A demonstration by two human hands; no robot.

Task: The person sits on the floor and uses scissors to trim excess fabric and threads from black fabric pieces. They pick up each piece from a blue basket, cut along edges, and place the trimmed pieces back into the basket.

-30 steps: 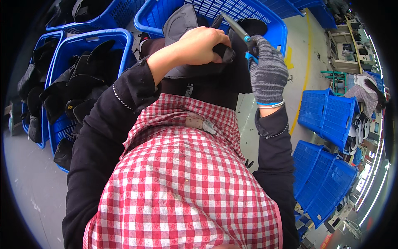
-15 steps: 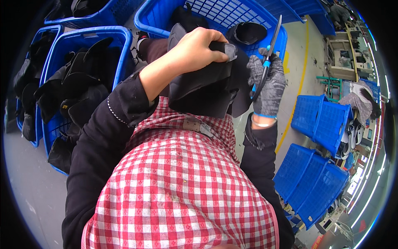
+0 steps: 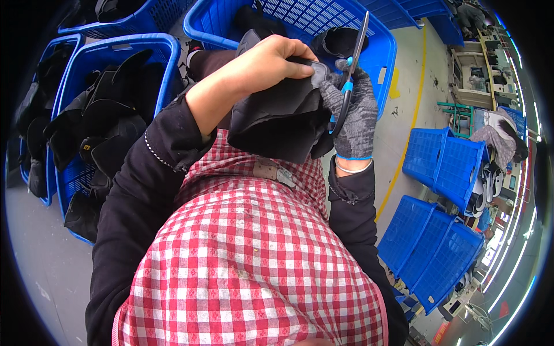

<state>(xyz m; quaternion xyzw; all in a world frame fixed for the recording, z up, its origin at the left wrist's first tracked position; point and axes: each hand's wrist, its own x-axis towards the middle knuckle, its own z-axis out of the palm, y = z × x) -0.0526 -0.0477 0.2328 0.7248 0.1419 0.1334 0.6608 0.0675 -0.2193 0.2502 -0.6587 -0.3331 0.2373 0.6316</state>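
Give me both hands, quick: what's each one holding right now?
Left hand: bare, closed on the black piece.
Right hand: gloved, closed on the scissors, blades pointing up.

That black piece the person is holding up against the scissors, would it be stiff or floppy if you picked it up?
Probably floppy: the black piece sags in folds below the left hand. It looks light, since bare fingers alone pinch it up. Likely not slippery, as its surface looks matte where the gloved right hand with the scissors meets it.

One head-worn fisheye view looks steeply down, close over a red checked apron (image 3: pixel 242 271) toward blue baskets (image 3: pixel 323 29) beyond.
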